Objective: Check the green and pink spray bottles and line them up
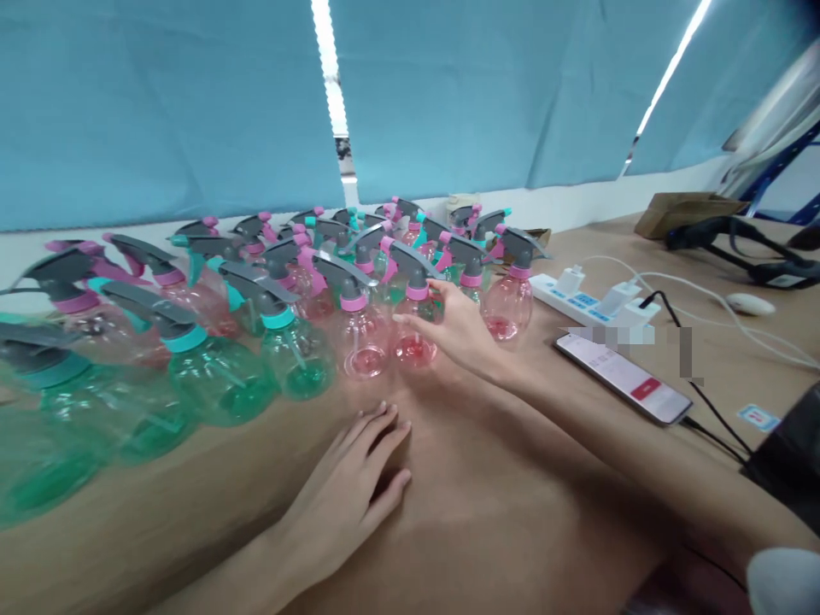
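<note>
No text, brand or number can be read anywhere. The phone (623,377) on the table (512,512) shows a lit screen with a red patch, its writing too small and partly blurred out. A small blue and white sticker (758,418) near the table edge bears marks too tiny to make out. The spray bottles (359,329) carry no visible labels.

A white plastic power strip (593,303) with white chargers plugged in lies at two o'clock on the brown wooden table (512,512). Just below it rests a flat black smartphone (624,377) with a lit white screen, cabled. Farther right sit a small white oval mouse (751,304), black-framed goggles (743,243) and a brown cardboard box (684,212). Teal fabric blinds (160,102) fill twelve o'clock.
</note>
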`<state>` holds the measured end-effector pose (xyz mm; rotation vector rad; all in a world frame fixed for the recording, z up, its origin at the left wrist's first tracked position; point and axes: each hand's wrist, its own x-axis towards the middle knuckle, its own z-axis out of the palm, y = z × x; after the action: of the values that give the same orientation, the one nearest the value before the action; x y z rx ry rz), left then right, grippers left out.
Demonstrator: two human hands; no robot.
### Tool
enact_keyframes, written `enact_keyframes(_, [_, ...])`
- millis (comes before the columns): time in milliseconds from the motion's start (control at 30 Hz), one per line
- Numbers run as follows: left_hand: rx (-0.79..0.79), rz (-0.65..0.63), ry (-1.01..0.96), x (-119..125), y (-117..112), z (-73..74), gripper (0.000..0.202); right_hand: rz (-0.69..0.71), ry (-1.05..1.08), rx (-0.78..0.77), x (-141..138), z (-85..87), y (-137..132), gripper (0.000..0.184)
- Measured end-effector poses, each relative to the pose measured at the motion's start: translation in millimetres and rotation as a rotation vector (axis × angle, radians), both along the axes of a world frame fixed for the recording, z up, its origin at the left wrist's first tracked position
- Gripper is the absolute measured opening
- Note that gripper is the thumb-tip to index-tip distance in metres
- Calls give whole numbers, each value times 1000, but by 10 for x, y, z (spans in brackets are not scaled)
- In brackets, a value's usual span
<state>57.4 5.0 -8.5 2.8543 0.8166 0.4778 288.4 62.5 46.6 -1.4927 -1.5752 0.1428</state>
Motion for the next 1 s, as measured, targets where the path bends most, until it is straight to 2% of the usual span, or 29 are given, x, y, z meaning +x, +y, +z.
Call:
enact_keyframes(133, [-19,0,-17,87,-2,-4,40,21,18,1,26,-42,68,62])
enact_keyframes(267, [-95,15,-59,187,-8,61,36,67,2,-2,72,-37,10,52])
enact_keyframes(367, [-161,98,-126,271,-2,108,27,92,-14,-9,119,-23,-132,49])
enact_keyframes(467, [-216,243,-239,363,8,119,15,114,-27,-21,194,-5,-347,43])
enact_keyframes(567, [-247,312,-355,471,3,102,32,157,-57,-42,286,38,-609,41])
enact_keyframes(667, [-324,230,-398,605,-22,80,68,161,-107,-89,358,100,-863,44])
enact_keyframes(733, [-381,170,-403,700,-42,72,84,196,-121,-118,388,141,-1000,41])
enact_keyframes(800, [-436,123,-395,782,-60,76,90,219,-102,-128,411,183,-1106,36])
enact_keyframes(1000, [-517,42,-379,870,-86,125,83,303,3,-277,513,306,-1247,30])
